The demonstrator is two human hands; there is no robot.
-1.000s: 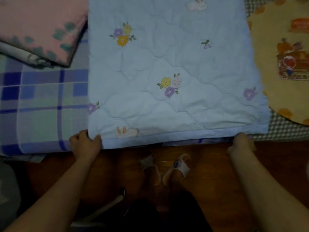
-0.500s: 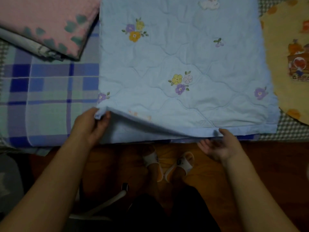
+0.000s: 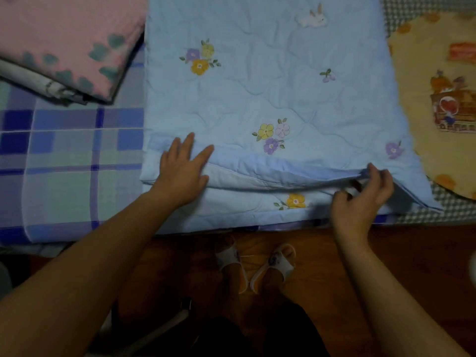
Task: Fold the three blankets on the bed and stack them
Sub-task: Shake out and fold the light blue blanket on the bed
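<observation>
Quilted light-blue blanket was seen in the head view across the centre of the frame, on the plaid bed sheet, near edge partly turned up and back. The left hand was laid flat on the turned hem at lower centre-left, fingers spread, nothing gripped. The right hand was pinching the hem at lower right, fingers curled round the layer edge.

Risks, judged:
- Turned edge was held uneven, so a skewed fold could be set in.
- Several layers were seen at the right corner; the wrong one could be pinched.
- Slippery quilt could be dragged off the bed edge.

Pink blanket lay folded at upper left; yellow blanket at right, seemingly not yet folded.
</observation>
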